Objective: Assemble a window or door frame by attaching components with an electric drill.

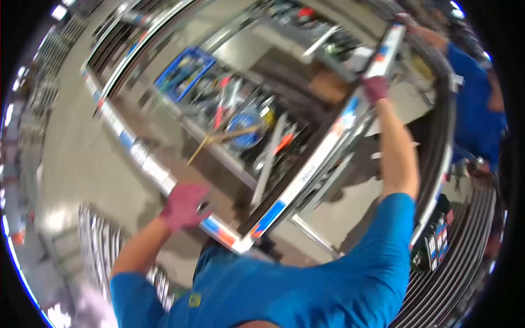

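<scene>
A large rectangular window frame (320, 156) of metal profiles, covered with white, blue and red protective film, is tilted across the view. Its near corner (243, 243) lies close to my body. My left hand (187, 206), in a dark pink glove, is closed around the near left side, just short of that corner. Farther out, my gloved right hand (375, 89) grips the right side with the arm stretched forward. Another person's hand (404, 21) is at the far right end of the same side.
Beneath the frame, a workbench (219, 156) carries a blue basket (186, 74), a blue roll (245, 131), red-handled tools and a wooden-handled tool (232, 134). A co-worker in blue (476, 109) stands at right beside another dark frame (445, 147). Stacked profiles (101, 240) lie at left.
</scene>
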### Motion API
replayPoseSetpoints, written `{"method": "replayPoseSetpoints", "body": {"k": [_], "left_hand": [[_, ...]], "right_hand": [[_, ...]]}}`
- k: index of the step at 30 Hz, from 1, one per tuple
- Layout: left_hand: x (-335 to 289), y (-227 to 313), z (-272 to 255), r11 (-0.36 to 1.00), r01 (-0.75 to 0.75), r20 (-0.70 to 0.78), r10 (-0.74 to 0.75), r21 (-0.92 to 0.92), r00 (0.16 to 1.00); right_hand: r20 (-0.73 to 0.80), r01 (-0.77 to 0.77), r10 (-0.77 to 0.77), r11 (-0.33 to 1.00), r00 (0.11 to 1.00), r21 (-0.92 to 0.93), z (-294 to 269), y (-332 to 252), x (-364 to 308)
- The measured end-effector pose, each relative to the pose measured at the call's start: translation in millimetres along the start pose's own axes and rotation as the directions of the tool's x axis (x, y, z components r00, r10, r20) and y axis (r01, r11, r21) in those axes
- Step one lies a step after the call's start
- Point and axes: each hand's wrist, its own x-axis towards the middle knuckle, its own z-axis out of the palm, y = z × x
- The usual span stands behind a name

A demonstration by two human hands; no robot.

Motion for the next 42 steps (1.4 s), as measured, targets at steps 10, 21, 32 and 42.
{"method": "replayPoseSetpoints", "body": {"k": [10,21,32,42], "left_hand": [[-13,-76,3,0.973,-0.203,-0.179,0.181,-0.114,0.967],[21,-294,-44,0.824,-0.499,-0.222,0.451,-0.270,0.864],[54,-373,-2,0.897,-0.441,-0.337,0.407,-0.028,0.849],[81,-338,-102,0.590,-0.025,-0.136,-0.144,-0.807,0.980]], "right_hand": [[-0.045,-0.396,0.453,0.819,0.890,0.415,-3,-88,-5],[0.727,-0.542,-0.025,0.650,0.686,0.533,113,-608,-9],[0.579,-0.802,0.564,0.322,0.589,0.503,299,-734,78],[0.234,-0.294,0.353,0.126,0.906,0.948,-47,-693,-67]]}}
